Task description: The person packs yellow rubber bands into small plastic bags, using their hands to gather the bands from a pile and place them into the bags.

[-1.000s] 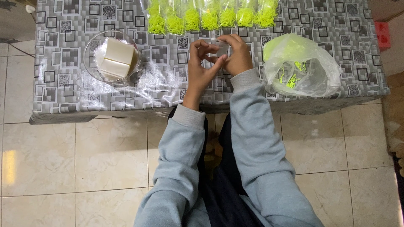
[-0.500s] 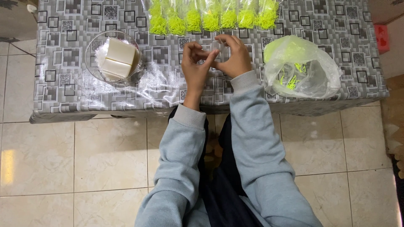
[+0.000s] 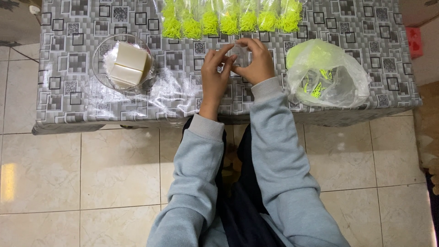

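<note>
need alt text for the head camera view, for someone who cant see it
Seen from above, a person in a grey sweatshirt holds the left hand and right hand together over a grey patterned table, pinching something small and clear. A row of small bags of yellow-green bits lies beyond, a glass bowl of white blocks to the left, and a larger plastic bag to the right.

The small clear thing (image 3: 238, 50) between both hands is too small to tell

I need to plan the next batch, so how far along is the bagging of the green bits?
Done: a row of small filled bags along the table's far edge. In hand: the left hand and right hand pinch something small and clear between them. Left: the large bag holds more green pieces.
</note>
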